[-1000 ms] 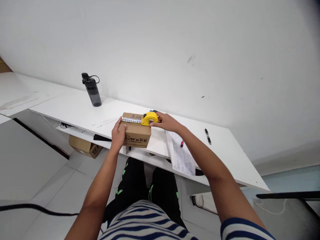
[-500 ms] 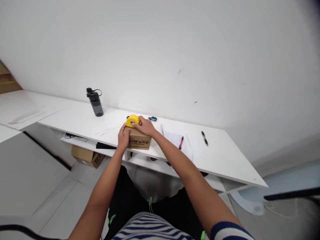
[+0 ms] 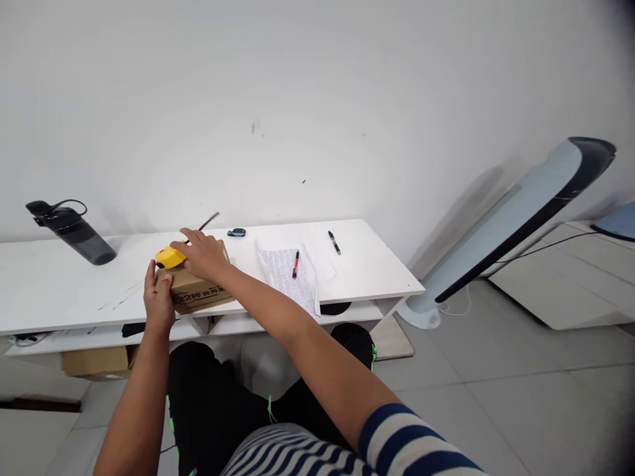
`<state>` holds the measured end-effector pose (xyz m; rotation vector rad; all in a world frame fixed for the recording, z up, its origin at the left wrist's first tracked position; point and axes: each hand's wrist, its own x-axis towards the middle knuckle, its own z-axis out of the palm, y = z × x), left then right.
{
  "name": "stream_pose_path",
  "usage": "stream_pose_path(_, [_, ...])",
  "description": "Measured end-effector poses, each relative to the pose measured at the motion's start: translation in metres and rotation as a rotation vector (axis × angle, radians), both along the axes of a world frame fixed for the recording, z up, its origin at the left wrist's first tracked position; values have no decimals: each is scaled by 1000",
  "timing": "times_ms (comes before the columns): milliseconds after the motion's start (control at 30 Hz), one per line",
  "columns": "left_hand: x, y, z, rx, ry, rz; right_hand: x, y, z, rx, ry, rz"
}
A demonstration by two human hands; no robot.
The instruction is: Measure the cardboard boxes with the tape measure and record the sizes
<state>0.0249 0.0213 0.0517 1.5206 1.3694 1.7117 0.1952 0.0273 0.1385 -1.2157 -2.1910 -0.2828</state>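
Observation:
A small cardboard box [image 3: 202,295] with dark printing sits at the front edge of the white desk. My left hand [image 3: 159,296] grips its left side, thumb against the front and fingers up along the edge. Over the top of the box, my right hand [image 3: 204,254] is closed on a yellow tape measure [image 3: 170,256], which is tilted and partly covered by the fingers. A thin dark strap [image 3: 209,221] sticks up behind that hand. The underside of the tape measure is hidden.
On the desk [image 3: 367,264] lie written sheets of paper [image 3: 282,268], a red pen [image 3: 296,264], a black pen [image 3: 334,242] and a small dark teal object [image 3: 237,233]. A dark bottle [image 3: 74,231] stands left. Another carton [image 3: 96,361] is below; a tall pale-blue appliance [image 3: 506,225] stands right.
My view has swung right, so the desk and hands appear further left. The tape measure has tipped from upright to a flatter tilt, and a dark strap now shows behind my right hand.

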Motion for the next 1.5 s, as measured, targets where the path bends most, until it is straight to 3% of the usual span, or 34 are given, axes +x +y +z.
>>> stream_pose_path(133, [2, 0, 3, -43, -89, -23, -5, 14, -1, -121, -25, 146])
stream_pose_path(267, [13, -7, 10, -54, -78, 33, 5, 13, -2, 3, 171, 115])
stream_pose_path(333, [22, -22, 18, -35, 23, 185, 36, 5, -8, 49, 356, 39])
stream_pose_path(367, [28, -33, 22, 17, 99, 319, 60, 2, -14, 47, 426, -15])
stream_pose_path(433, [47, -62, 31, 182, 258, 569, 117, -3, -32, -38, 482, -121])
stream_pose_path(467, [61, -79, 35, 258, 303, 590, 147, -4, -43, -114, 463, -179])
stream_pose_path(533, [96, -111, 38, 358, 349, 453, 199, -8, -69, -297, 385, -393])
stream_pose_path(600, [135, -134, 37, 387, 554, 17, 231, -14, -94, -499, 282, -539])
stream_pose_path(667, [174, -139, 31, 359, 779, -393, 242, -22, -112, -588, 222, -574])
stream_pose_path(733, [206, -125, 22, 251, 962, -595, 240, -27, -122, -606, 246, -559])
stream_pose_path(900, [250, -54, 9, -157, 1362, -668, 240, -31, -120, -648, 391, -496])
stream_pose_path(1067, [272, -15, 8, -227, 1472, -727, 280, -27, -106, -759, 547, -311])
stream_pose_path(1167, [286, -7, 1, -215, 1489, -742, 295, -15, -106, -665, 857, -197])
stream_pose_path(1267, [291, -4, -14, -151, 1451, -711, 293, 3, -115, -532, 1146, -76])
stream_pose_path(1333, [288, -4, -27, -30, 1378, -647, 287, 13, -122, -503, 1112, -91])
stream_pose_path(1400, [283, -2, -39, 111, 1287, -581, 285, 19, -129, -434, 1034, -198])
stream_pose_path(1500, [279, 4, -53, 192, 1223, -597, 289, 22, -135, -357, 996, -337])
